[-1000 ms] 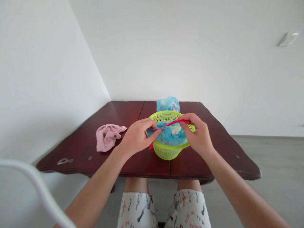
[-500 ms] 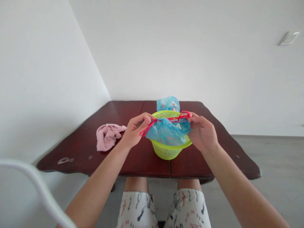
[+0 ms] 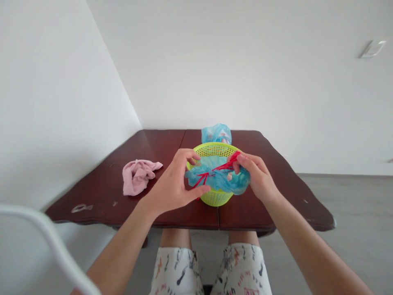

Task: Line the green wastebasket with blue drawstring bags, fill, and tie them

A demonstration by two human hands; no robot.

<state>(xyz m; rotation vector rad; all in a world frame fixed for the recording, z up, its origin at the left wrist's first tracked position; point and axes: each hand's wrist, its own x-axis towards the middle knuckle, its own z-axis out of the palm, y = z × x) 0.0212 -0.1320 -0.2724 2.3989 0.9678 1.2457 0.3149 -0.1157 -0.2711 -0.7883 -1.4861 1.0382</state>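
Table [image 3: 254,209] of dark red wood spreads beneath our hands, with the pink cloth [image 3: 138,177] lying to our left, well apart from the basket [image 3: 215,200]. That lime-green basket sits in front of us, and the blue plastic bag [image 3: 217,180] bunches across its mouth, with another part rising behind the rim. Half a second ago the bag lay flatter and the red strip [image 3: 227,163] ran taut between our hands. Now the strip slackens against the bag in a narrower, crossed shape, and our hands have drawn closer. Our right hand [image 3: 256,177] pinches the strip, thumb and fingers together on it. Our left hand [image 3: 173,184] is spread over the bag's near edge, thumb and fingers apart, and we cannot tell whether it grips anything.
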